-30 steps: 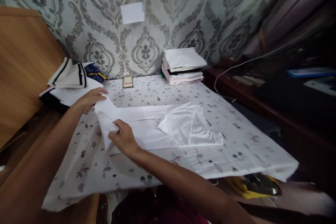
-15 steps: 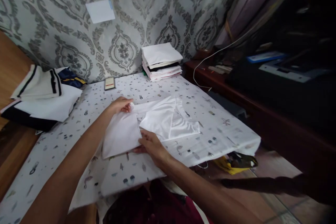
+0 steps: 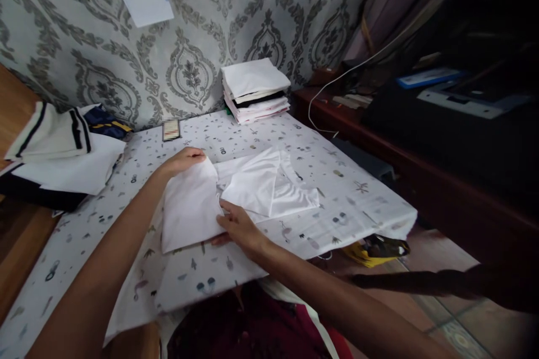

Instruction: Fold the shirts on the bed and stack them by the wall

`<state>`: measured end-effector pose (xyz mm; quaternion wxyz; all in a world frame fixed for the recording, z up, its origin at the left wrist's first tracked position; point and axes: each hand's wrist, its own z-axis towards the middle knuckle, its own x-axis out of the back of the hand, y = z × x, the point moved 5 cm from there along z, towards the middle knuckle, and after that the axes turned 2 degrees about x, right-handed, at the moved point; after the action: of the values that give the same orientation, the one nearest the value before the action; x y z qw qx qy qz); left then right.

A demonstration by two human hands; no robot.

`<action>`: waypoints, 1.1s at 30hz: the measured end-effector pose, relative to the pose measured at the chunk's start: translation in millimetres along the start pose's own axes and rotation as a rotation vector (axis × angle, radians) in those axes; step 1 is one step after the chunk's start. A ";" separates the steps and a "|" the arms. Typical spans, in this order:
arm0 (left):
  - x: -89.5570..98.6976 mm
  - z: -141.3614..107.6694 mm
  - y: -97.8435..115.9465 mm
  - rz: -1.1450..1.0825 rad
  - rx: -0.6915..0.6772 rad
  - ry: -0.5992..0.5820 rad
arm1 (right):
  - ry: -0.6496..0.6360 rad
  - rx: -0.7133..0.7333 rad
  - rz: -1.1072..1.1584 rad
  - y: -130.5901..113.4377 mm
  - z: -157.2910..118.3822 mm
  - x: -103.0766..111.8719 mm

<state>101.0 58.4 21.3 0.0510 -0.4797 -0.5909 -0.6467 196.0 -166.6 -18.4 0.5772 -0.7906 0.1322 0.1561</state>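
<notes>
A white garment (image 3: 252, 185), partly folded, lies on the patterned white cloth of the table (image 3: 236, 269). Its left part is a flat folded panel; the right part shows creased fabric and a neckline. My left hand (image 3: 187, 160) grips the far edge of the folded panel, fingers pressed together on the fabric. At the near edge, my right hand (image 3: 236, 227) pinches the panel, thumb on top and fingers partly beneath it.
Folded clothes (image 3: 256, 90) are stacked by the wall. More garments (image 3: 63, 151) lie at the left. A small framed card (image 3: 171, 130) sits near the wall. A cable (image 3: 315, 101) hangs over the dark red furniture (image 3: 349, 112) at right.
My left hand has shifted slightly left along with the panel's far edge, and its fingers now lie more over the fabric. My right hand stays at the near edge. The camera view has shifted a little.
</notes>
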 end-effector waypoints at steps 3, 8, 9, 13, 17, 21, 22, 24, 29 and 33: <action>-8.4 4.9 0.5 0.077 -0.047 -0.056 | 0.007 -0.056 -0.005 1.2 0.3 1.8; -19.4 16.4 -5.4 0.137 -0.075 0.009 | -0.007 -0.111 -0.047 3.4 0.4 1.5; -19.4 17.2 -6.7 0.136 -0.079 0.024 | -0.010 -0.114 -0.074 3.3 -0.8 1.7; -14.1 15.0 -11.5 0.092 -0.086 0.052 | -0.069 -0.092 -0.404 -11.1 -9.2 7.8; -11.8 11.6 -14.7 0.030 -0.093 0.041 | 0.120 0.218 -1.130 -64.9 0.6 23.4; -12.9 10.0 -13.9 -0.016 -0.121 0.029 | 0.232 0.386 -1.158 -96.5 49.6 20.6; -12.6 9.4 -13.3 -0.021 -0.131 0.030 | 0.218 0.371 -1.128 -96.2 65.1 17.0; -11.5 7.9 -12.1 -0.019 -0.154 0.038 | 0.195 0.306 -1.116 -89.9 92.0 8.9; -12.5 5.6 -11.1 0.047 -0.183 0.074 | 0.209 0.233 -1.174 -74.1 116.3 -1.4; -15.2 4.1 -12.1 0.168 -0.163 0.121 | 0.279 0.169 -1.135 -70.0 118.1 8.0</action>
<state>103.7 57.8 1.7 0.1013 -0.4900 -0.4898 -0.7139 219.5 -33.2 5.8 0.6086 -0.7021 -0.2248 -0.2935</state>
